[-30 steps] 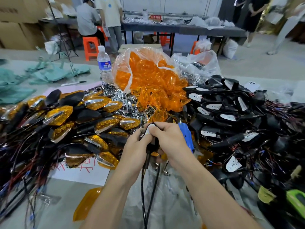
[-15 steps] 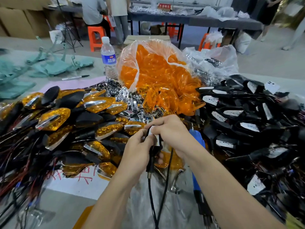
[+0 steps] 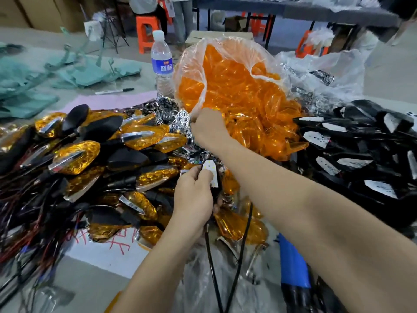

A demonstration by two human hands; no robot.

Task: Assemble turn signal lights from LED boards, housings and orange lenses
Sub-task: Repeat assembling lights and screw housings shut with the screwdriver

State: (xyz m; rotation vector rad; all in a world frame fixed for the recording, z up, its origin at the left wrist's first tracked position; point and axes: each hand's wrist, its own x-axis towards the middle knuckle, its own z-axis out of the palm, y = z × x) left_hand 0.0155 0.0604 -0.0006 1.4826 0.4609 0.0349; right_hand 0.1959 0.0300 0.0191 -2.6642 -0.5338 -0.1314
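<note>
Hands apart over a crowded assembly bench. Gripped a black housing (image 3: 217, 194) in the left hand (image 3: 194, 199), just in front of the clear bag of orange lenses (image 3: 237, 93), with a white LED board (image 3: 211, 175) seated face-up in it and the thumb against the board's edge. Seen trailing from that housing toward the camera: two black cables (image 3: 209, 256). Held the right hand (image 3: 208, 129) farther out, at the bag's lower left lip, back of the hand up and fingers tucked out of sight; could not tell whether closed on anything. Seen just left of the bag, against that hand: chrome reflector pieces (image 3: 173, 114) in a loose heap. Seen farther left of the bag: finished amber turn signals (image 3: 79, 152) piled with black backs and chrome strips showing, red and black wires spilling off the heap. Seen right of the bag: black housings fitted with white boards (image 3: 361, 154), tangled in dark wiring. Stood upright at the bag's upper left edge: a water bottle (image 3: 161, 62) with a blue label, and farther left of the bag a marker pen (image 3: 114, 91) lying flat. Seen behind and right of the bag: a whitish bag of shiny parts (image 3: 320, 71). Seen in front of the bag, by the right forearm: loose orange lenses (image 3: 239, 224) and a blue-handled tool (image 3: 293, 265).
</note>
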